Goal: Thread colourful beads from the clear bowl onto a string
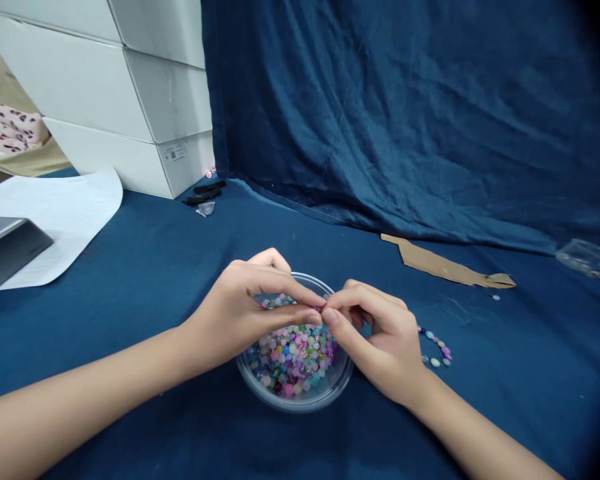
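Observation:
A transparent round bowl [296, 407] sits on the blue cloth, below my hands and filled with many small round beads [293, 360] in pink, blue, green and purple. My left hand [235, 320] and my right hand [380, 340] are over its rim, their fingertips meeting at a tiny pinch. A short row of beads [276, 301] shows behind my left fingers, apparently a strand; any thread is too fine to see. To the right of my right hand, a curved line of beads [434, 347] lies on the cloth.
A stack of white cartons [150, 100] stands at the back left beside a hanging blue cloth [400, 113]. A paper sheet [65, 213] and a dark slab [5, 250] lie at the left. A cardboard strip [443, 265] and a transparent plastic bag [587, 259] lie at the right.

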Demonstrator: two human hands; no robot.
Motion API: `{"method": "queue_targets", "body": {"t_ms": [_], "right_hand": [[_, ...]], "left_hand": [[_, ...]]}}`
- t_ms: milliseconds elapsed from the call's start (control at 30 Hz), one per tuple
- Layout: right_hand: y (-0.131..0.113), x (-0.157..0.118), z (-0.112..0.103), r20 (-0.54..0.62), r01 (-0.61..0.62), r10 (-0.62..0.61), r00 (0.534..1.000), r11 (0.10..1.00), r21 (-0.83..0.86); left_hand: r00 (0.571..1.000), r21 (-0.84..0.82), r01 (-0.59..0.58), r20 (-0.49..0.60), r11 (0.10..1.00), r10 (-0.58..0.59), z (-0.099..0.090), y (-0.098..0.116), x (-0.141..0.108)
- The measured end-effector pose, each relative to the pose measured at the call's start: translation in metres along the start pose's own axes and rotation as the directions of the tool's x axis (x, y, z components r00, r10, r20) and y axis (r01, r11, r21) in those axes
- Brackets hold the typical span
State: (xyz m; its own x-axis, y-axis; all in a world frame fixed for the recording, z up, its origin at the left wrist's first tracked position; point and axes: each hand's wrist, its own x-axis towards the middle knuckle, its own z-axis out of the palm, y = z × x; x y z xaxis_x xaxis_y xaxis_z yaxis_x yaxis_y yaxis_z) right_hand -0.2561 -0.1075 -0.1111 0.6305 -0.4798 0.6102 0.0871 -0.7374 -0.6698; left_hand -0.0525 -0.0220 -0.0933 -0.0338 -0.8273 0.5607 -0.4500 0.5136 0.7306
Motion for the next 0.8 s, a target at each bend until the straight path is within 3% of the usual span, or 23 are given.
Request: {"method": "queue_targets", "body": {"t_ms": [433, 600, 800], "right_hand": [[0.0, 0.0017, 0.0001, 0.065, -0.138, 0.138, 0.988, 0.99, 0.003], [0.0001, 0.0024, -0.0011, 0.107, -0.06, 0.072, 0.992, 0.992, -0.107], [0.0031, 0.0047, -0.0019, 0.085, -0.078, 0.088, 0.992, 0.99, -0.118]], "left_hand": [[0.999, -0.009, -0.036, -0.037, 0.999, 0.036, 0.0019, -0.0019, -0.0036], [0.991, 0.016, -0.117, -0.067, 0.993, 0.118, 0.0019, -0.0011, -0.003], [0.988, 0.056, -0.087, -0.124, 0.995, 0.093, 0.0028, 0.0007, -0.0039]]}}
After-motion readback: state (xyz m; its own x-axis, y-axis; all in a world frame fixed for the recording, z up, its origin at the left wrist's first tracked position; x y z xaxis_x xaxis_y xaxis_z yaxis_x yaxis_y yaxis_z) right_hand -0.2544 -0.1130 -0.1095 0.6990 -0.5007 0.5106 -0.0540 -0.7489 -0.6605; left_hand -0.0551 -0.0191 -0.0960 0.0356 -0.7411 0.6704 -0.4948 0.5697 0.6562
